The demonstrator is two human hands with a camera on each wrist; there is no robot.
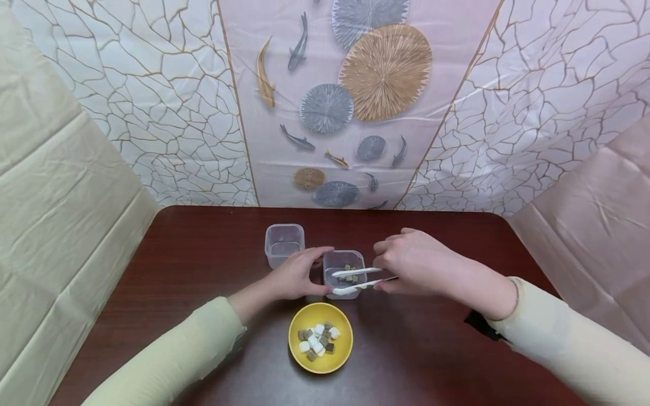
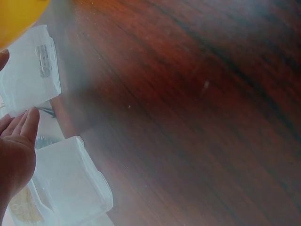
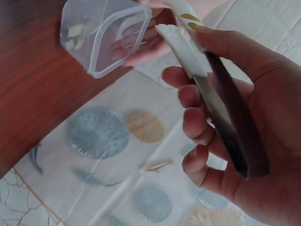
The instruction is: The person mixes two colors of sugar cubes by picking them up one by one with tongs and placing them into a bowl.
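My left hand (image 1: 294, 276) grips the left side of a clear plastic container (image 1: 332, 260), thumb at its near corner and fingers at the far one. Several small brown cubes (image 1: 349, 278) lie in that container. From the right, my right hand (image 1: 421, 262) holds tongs (image 1: 358, 272) with white tips and darker handles. The tips are spread apart over the container, with nothing seen between them. In the right wrist view, the thumb presses one arm of the tongs (image 3: 181, 49) while the fingers curl along the other.
A yellow bowl (image 1: 337, 361) in front of the container holds white cubes (image 1: 319, 330) and brown cubes (image 1: 312, 356) mixed together. Behind my left hand stands a second clear container (image 1: 284, 237). The dark wooden table (image 1: 203, 237) ends at a patterned cloth backdrop (image 1: 193, 141).
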